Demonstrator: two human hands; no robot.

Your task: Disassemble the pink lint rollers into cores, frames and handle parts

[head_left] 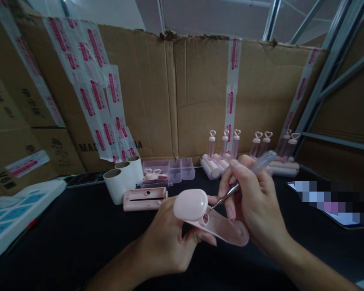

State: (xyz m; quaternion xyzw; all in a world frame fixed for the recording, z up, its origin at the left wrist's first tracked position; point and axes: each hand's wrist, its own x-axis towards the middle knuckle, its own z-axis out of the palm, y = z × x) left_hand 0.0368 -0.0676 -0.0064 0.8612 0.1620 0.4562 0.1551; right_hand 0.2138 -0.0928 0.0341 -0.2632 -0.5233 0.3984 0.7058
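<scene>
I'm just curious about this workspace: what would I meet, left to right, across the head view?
Blue-and-white tray → white cups → left hand, holding a pink part → right hand, holding a thin tool → phone.

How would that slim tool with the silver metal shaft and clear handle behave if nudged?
The tool would probably stay stiff, given its metal shaft. The rounded handle suggests it might roll. Being so slender, it is likely light.
</scene>
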